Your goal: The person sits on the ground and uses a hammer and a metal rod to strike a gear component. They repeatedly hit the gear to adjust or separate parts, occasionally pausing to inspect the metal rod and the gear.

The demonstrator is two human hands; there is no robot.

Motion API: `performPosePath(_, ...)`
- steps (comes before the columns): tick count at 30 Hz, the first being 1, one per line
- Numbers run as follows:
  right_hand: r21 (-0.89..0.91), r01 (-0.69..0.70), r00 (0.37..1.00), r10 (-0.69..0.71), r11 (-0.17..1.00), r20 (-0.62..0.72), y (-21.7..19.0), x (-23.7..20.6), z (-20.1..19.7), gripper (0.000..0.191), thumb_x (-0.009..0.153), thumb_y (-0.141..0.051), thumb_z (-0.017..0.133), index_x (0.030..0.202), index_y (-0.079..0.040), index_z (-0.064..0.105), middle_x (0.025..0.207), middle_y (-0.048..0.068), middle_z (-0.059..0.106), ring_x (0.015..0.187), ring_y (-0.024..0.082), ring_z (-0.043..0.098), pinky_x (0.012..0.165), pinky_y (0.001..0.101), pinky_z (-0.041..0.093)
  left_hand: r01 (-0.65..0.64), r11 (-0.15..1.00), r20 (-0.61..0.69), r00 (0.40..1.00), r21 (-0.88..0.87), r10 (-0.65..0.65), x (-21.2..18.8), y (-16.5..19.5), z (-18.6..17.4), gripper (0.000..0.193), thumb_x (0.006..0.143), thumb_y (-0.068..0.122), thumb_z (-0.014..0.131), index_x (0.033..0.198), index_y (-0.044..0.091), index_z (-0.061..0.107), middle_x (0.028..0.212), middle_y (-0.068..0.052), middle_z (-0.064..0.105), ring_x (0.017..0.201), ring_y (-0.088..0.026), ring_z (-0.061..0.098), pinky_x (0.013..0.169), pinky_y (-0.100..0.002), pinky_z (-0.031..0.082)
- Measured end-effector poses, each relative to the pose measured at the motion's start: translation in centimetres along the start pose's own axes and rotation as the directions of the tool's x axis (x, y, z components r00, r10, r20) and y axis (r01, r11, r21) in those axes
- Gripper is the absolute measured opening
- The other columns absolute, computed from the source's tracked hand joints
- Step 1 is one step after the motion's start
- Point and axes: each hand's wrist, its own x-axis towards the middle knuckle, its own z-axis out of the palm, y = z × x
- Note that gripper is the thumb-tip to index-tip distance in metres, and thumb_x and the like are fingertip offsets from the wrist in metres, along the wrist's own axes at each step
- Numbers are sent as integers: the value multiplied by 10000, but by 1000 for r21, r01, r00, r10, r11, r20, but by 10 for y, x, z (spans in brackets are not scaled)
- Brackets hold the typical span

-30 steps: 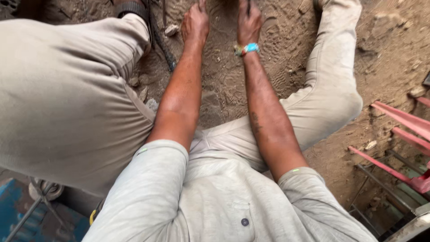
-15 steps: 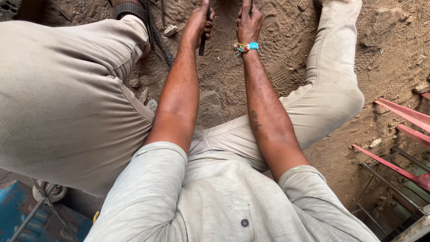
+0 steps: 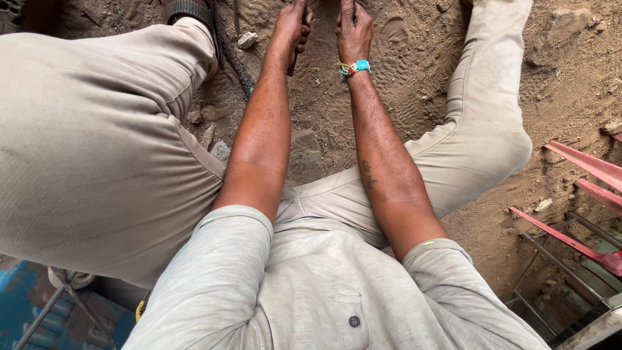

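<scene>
Both of my hands reach down to the top edge of the view, over the sandy ground (image 3: 389, 104) between my spread legs. My left hand (image 3: 293, 29) is curled tight around a thin dark tool (image 3: 293, 61), whose lower end pokes out below the fist and points at the dirt; its top runs out of view. My right hand (image 3: 354, 29), just beside the left, has its fingers folded down, but I cannot tell what, if anything, it grips, since the fingertips are cut off by the edge. A beaded bracelet (image 3: 354, 67) with a turquoise piece sits on that wrist. A dark cable (image 3: 233, 61) lies in the dirt near my left knee, a small stone (image 3: 247, 40) beside it. Red metal bars (image 3: 583, 194) lie off to the right.
</scene>
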Motion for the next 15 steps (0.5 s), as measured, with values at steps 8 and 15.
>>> performPosePath(8,89,-62,998,63,994,0,2,1,0,573,1008,-634,455,769,-134,601,581,-58,557,442,24,583,355,197,529,-28,1000,18,999,-7,28,-5,1,1,517,1039,620,413,872,169,602,572,99,461,445,-21,351,359,-203,314)
performPosePath(15,129,-68,998,69,989,-2,3,0,0,558,1021,-601,470,756,-124,584,567,-53,550,440,29,600,350,196,535,-59,991,-55,996,119,66,1,-4,1,544,1031,660,403,887,177,611,634,71,507,493,-51,435,402,-234,391)
